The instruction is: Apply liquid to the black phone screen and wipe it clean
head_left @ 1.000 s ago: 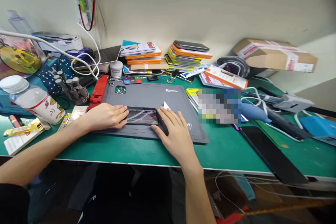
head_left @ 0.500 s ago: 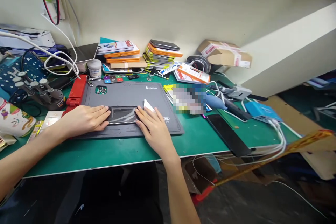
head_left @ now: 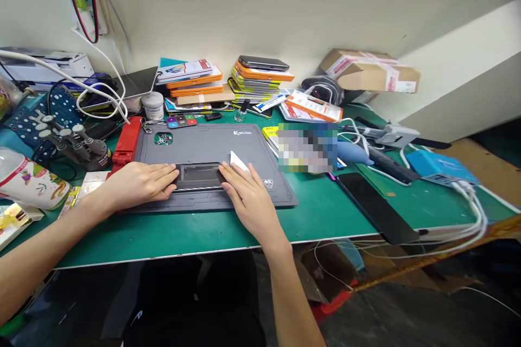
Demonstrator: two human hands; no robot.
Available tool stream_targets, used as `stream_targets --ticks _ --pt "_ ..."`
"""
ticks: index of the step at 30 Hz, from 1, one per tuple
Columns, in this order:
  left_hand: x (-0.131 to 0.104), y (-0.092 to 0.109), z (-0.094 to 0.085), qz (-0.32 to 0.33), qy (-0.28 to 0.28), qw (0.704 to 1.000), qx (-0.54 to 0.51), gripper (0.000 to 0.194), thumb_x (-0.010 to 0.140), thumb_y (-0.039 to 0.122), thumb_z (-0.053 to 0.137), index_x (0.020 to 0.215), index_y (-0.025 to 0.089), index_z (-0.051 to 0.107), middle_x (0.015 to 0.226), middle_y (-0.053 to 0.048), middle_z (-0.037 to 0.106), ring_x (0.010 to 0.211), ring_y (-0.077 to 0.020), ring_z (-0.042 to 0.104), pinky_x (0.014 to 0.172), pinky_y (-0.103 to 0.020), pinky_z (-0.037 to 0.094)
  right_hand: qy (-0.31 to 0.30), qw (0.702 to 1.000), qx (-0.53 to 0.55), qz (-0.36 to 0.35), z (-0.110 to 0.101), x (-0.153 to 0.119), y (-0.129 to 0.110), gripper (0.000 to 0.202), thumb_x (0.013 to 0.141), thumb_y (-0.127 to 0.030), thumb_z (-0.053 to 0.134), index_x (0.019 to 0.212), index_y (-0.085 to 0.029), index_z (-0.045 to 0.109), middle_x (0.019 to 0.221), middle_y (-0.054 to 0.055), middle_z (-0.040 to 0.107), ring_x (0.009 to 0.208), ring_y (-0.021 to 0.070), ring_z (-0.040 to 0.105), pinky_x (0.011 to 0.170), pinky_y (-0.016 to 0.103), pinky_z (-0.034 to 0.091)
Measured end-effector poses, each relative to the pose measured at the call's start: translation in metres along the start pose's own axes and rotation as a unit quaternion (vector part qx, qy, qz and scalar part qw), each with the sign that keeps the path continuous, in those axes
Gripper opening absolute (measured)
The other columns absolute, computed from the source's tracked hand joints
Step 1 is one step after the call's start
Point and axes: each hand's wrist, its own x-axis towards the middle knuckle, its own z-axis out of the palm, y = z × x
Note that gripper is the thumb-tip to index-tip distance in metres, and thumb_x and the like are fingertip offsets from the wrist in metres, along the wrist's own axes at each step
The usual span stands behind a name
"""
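Head cam: left hand [head_left: 140, 184] and right hand [head_left: 251, 200] open, fingertips on dark panel [head_left: 199, 176]. Uneven pressure could crack it or skid it (smooth-looking mat [head_left: 203, 143]).

So the dark phone-like device [head_left: 199, 177] is pinned flat on the grey mat [head_left: 203, 145], its left end covered by the left hand [head_left: 140, 183], its right end by the right hand [head_left: 252, 200]. Some screwdrivers [head_left: 75, 143] are kept upright off to the left.

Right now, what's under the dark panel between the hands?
Grey mat shows along its long edges. Directly underneath is unseen: the dark panel covers it, left hand and right hand hide the ends.
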Motion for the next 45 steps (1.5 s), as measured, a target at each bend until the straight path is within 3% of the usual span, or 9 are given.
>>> stream_targets --ticks 8,15,21,26,29,38,45 --pt "0.001 -0.001 -0.004 -0.009 0.003 1.000 -0.008 0.038 0.112 0.038 0.051 0.128 0.018 0.080 0.129 -0.011 0.080 0.109 -0.0269 0.082 0.092 -0.037 0.070 0.017 1.000 0.006 0.001 -0.001 0.000 0.000 0.048 0.117 -0.044 0.037 0.159 -0.032 0.056 0.157 -0.001 0.064 0.153 0.0235 0.054 0.136 0.060 0.029" --pt "0.005 0.000 -0.010 -0.064 -0.011 0.997 -0.041 0.044 0.112 0.051 0.050 0.132 0.021 0.075 0.134 -0.009 0.079 0.126 -0.0266 0.076 0.105 -0.038 0.064 0.031 0.999 0.025 0.020 -0.002 -0.001 -0.001 0.048 0.117 -0.048 0.035 0.156 -0.035 0.060 0.153 -0.002 0.067 0.148 0.0239 0.059 0.133 0.060 0.034" --pt "0.006 0.001 -0.009 -0.120 -0.027 0.992 -0.032 0.052 0.113 0.062 0.040 0.116 0.019 0.069 0.132 -0.012 0.078 0.118 -0.0269 0.078 0.095 -0.036 0.064 0.030 0.999 0.039 0.023 -0.003 -0.001 -0.001 0.048 0.117 -0.049 0.036 0.156 -0.036 0.059 0.153 -0.002 0.067 0.148 0.0237 0.059 0.131 0.058 0.038" --pt "0.006 -0.003 -0.007 -0.166 -0.100 0.979 -0.063 0.068 0.108 0.076 0.033 0.126 0.018 0.063 0.122 -0.014 0.079 0.103 -0.0290 0.080 0.083 -0.038 0.063 0.025 0.999 0.037 0.022 -0.002 -0.001 0.000 0.048 0.117 -0.049 0.037 0.156 -0.033 0.060 0.154 -0.001 0.066 0.150 0.0253 0.058 0.129 0.057 0.042" --pt "0.006 -0.004 -0.007 -0.179 -0.116 0.975 -0.068 0.069 0.107 0.078 0.032 0.129 0.020 0.062 0.119 -0.013 0.079 0.100 -0.0298 0.079 0.081 -0.039 0.062 0.015 0.999 0.031 0.022 -0.003 -0.001 0.000 0.048 0.116 -0.048 0.037 0.157 -0.034 0.059 0.155 -0.001 0.065 0.151 0.0260 0.057 0.128 0.057 0.043" --pt "0.005 -0.001 -0.009 -0.197 -0.129 0.969 -0.079 0.066 0.106 0.077 0.038 0.133 0.020 0.059 0.136 -0.014 0.075 0.114 -0.0321 0.077 0.089 -0.042 0.062 0.016 1.000 0.012 0.003 -0.002 -0.002 0.001 0.046 0.116 -0.042 0.043 0.158 -0.032 0.059 0.157 0.001 0.064 0.150 0.0271 0.057 0.128 0.057 0.043" --pt "0.010 0.001 -0.015 -0.216 -0.152 0.959 -0.101 0.065 0.105 0.077 0.042 0.132 0.021 0.059 0.151 -0.013 0.068 0.125 -0.0328 0.074 0.092 -0.042 0.061 0.004 1.000 -0.028 -0.011 -0.004 -0.001 -0.002 0.047 0.116 -0.035 0.042 0.157 -0.019 0.059 0.158 0.005 0.063 0.150 0.0268 0.057 0.128 0.054 0.044"
